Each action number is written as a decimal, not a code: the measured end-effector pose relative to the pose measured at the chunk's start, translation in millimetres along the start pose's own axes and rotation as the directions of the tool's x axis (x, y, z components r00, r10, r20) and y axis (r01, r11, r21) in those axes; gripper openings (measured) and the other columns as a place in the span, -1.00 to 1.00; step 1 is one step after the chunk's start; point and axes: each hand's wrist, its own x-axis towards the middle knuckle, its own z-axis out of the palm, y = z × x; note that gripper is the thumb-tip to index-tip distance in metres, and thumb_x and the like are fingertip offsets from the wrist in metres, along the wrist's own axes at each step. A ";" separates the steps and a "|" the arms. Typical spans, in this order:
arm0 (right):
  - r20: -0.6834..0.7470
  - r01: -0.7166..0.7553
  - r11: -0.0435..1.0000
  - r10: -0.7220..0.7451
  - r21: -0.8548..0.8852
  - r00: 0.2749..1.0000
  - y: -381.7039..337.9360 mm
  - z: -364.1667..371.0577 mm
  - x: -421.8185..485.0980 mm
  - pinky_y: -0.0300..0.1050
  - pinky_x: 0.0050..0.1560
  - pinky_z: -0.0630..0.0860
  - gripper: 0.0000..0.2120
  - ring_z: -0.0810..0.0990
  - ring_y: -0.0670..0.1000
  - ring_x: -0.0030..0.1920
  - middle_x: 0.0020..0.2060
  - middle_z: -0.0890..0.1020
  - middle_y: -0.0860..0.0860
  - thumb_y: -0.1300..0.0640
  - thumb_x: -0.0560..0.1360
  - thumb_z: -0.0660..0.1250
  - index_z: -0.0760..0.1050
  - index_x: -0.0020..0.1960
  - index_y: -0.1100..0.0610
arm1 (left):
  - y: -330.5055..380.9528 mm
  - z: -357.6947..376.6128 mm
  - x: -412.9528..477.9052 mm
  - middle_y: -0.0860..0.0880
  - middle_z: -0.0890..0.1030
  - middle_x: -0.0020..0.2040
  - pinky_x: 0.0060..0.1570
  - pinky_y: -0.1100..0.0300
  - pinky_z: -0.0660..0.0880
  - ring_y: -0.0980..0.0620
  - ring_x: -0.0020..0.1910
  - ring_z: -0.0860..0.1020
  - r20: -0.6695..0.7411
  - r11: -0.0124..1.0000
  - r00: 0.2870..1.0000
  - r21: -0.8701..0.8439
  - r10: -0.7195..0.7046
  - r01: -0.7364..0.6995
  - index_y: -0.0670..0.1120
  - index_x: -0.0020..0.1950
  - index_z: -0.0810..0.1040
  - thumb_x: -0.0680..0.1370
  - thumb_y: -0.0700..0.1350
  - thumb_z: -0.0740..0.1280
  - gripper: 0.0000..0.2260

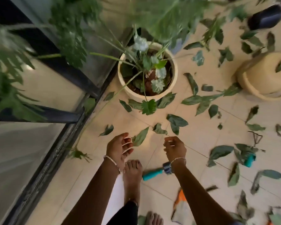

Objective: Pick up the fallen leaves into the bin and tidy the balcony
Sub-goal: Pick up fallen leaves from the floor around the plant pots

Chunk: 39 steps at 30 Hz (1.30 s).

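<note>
Two Loose Hands Over a Leafy Floor

Many green leaves (pixel 177 121) lie all over the tiled floor (pixel 199 135), too many to count, mostly on the right. One long leaf (pixel 140 137) lies just beside the left hand's fingertips. The left hand (pixel 118 148) and the right hand (pixel 175 147) hang side by side, a little apart. Each grip is loose, with fingers softly curled and nothing in them. Each wrist wears one thin bracelet (pixel 111 161). Two bare feet (pixel 132 169) show below the hands. One round pot (pixel 147 70) stands upright with a plant in it. One cream pot (pixel 263 75) lies tipped over at the right. One dark container (pixel 266 17) sits at the top right. One teal-handled tool (pixel 152 175) lies by the right wrist.
</note>
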 end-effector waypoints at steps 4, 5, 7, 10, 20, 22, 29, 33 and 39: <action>0.179 0.241 0.936 -0.199 -0.257 0.963 29.7 60.1 51.3 -0.13 0.03 0.53 -0.87 0.63 0.06 -0.05 -0.06 0.66 0.02 0.21 0.50 0.38 0.59 0.03 0.06 | -16.6 -16.7 85.4 -0.05 0.51 -0.19 -0.17 0.11 0.47 -0.02 -0.21 0.49 -0.026 0.999 1.000 -0.029 0.018 -0.018 -0.07 -0.07 0.55 0.61 -0.10 0.27 -0.89; 0.235 0.337 0.901 -0.277 -0.274 0.932 36.4 73.9 61.6 -0.06 0.09 0.54 -0.78 0.62 0.08 -0.01 0.00 0.65 0.04 0.27 0.47 0.39 0.59 0.09 0.09 | -21.3 -21.5 105.3 -0.04 0.51 -0.20 -0.19 0.12 0.47 -0.01 -0.22 0.49 -0.035 0.999 0.999 -0.047 0.023 -0.025 -0.06 -0.07 0.55 0.61 -0.11 0.26 -0.89; 0.376 0.577 0.751 -0.458 -0.321 0.805 50.7 98.2 78.3 0.00 0.24 0.48 -0.56 0.56 0.14 0.12 0.13 0.60 0.09 0.37 0.39 0.39 0.55 0.24 0.11 | -29.4 -30.1 137.4 -0.01 0.49 -0.23 -0.25 0.14 0.45 0.01 -0.26 0.48 -0.049 0.993 0.999 -0.117 0.013 -0.018 -0.05 -0.07 0.55 0.60 -0.11 0.27 -0.91; 0.533 0.796 0.391 -0.595 -0.461 0.601 69.5 125.5 101.1 0.07 0.26 0.45 -0.33 0.48 0.21 0.22 0.34 0.50 0.10 0.37 0.32 0.41 0.46 0.38 0.00 | -46.6 -43.4 172.9 0.00 0.47 -0.26 -0.29 0.17 0.44 0.04 -0.31 0.45 -0.059 0.976 0.998 -0.218 -0.026 0.013 -0.04 -0.10 0.52 0.60 -0.09 0.27 -0.90; 0.528 0.848 0.170 -0.717 -0.503 0.456 88.6 141.2 138.4 -0.01 -0.10 0.46 -0.77 0.49 0.13 -0.05 -0.06 0.57 -0.01 0.08 0.31 0.55 0.56 -0.09 -0.01 | -52.1 -48.8 219.3 0.01 0.51 -0.34 -0.41 0.21 0.46 0.07 -0.41 0.48 -0.047 0.890 0.999 -0.453 0.024 -0.043 -0.05 -0.14 0.54 0.58 -0.06 0.29 -0.87; 0.580 0.854 0.155 -0.672 -0.497 0.460 80.3 138.2 147.0 -0.02 -0.10 0.44 -0.86 0.48 0.08 -0.07 -0.13 0.57 -0.07 0.07 0.39 0.46 0.50 -0.15 -0.06 | -48.7 -42.1 219.9 0.00 0.51 -0.31 -0.37 0.18 0.46 0.05 -0.37 0.49 -0.032 0.890 0.998 -0.452 0.056 -0.065 -0.05 -0.13 0.54 0.58 -0.06 0.29 -0.87; 0.248 0.785 0.586 -0.745 -0.202 0.619 18.1 139.4 122.0 -0.44 -0.32 0.29 -0.83 0.49 -0.15 -0.31 -0.32 0.56 -0.11 0.13 0.48 0.43 0.46 -0.22 0.01 | -58.7 -23.1 195.6 -0.11 0.62 -0.03 -0.01 0.05 0.49 -0.09 -0.06 0.58 0.032 0.924 0.985 -0.352 0.171 -0.149 -0.12 0.09 0.58 0.55 0.15 0.30 -0.65; 0.401 0.847 0.515 -0.754 -0.131 0.521 -1.5 154.8 79.4 -0.39 -0.35 0.37 -0.90 0.53 -0.17 -0.36 -0.40 0.57 -0.12 0.16 0.43 0.42 0.51 -0.19 0.03 | -67.1 -13.2 186.0 -0.18 0.67 0.05 0.11 0.02 0.52 -0.12 0.04 0.63 0.160 0.894 0.957 -0.422 0.241 -0.154 -0.14 0.14 0.63 0.52 0.20 0.33 -0.56; 0.633 0.827 0.558 -0.666 0.071 0.395 6.3 177.3 46.8 -0.26 -0.24 0.51 -0.95 0.58 -0.10 -0.31 -0.32 0.65 -0.08 0.15 0.41 0.46 0.62 -0.15 0.04 | -52.6 -49.8 208.1 -0.11 0.58 -0.33 -0.36 0.15 0.50 -0.03 -0.39 0.54 -0.074 0.818 0.988 -0.553 0.139 -0.157 -0.14 -0.11 0.55 0.67 0.02 0.17 -0.68</action>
